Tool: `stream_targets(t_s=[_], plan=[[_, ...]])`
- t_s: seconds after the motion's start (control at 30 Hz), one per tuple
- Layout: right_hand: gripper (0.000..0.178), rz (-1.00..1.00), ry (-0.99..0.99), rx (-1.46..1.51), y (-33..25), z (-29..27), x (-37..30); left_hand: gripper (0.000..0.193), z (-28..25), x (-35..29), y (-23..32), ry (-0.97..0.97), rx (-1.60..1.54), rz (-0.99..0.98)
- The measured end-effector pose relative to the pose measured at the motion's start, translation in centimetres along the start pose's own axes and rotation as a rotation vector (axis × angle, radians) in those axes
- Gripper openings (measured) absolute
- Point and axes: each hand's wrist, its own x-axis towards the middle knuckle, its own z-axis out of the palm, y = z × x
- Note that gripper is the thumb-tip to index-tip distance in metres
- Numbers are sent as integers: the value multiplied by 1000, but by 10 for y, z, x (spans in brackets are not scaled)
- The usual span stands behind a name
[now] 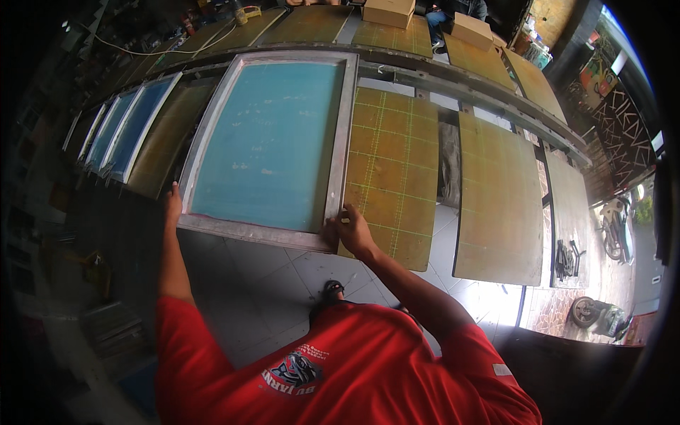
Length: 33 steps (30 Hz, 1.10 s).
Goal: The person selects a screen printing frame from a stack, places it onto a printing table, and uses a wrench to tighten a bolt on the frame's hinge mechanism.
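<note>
A large screen-printing frame (pixel 340 142) with a grey metal border and a blue-green mesh (pixel 273 142) lies across a long work table. My left hand (pixel 173 202) grips its near left corner. My right hand (pixel 350 230) grips its near right corner, beside a yellowish gridded board (pixel 393 166). Both arms reach out from my red shirt.
More gridded boards (pixel 499 198) line the table to the right, with gaps between them. Further blue screen frames (pixel 138 124) sit to the left. Cardboard boxes (pixel 388 10) rest on the far boards. Tiled floor (pixel 276 276) lies below; motorbikes (pixel 598 315) stand at right.
</note>
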Motion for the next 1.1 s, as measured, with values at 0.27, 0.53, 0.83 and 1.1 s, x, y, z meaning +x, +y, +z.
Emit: stream_targets(t_s=[0.27,0.53,0.83,1.1], plan=[[47,51,-36,-12,-16,77,58,78,2,82,-40,35,-7,-13],[44,93,-40,-41,-13,119,86,80,11,136,-64,-4,-41,-38],[33,62,-16,-54,-8,152,107,75,26,178,-65,105,8,97],[39,137,-3,-15,5,162,106,70,37,174,-55,168,69,233]])
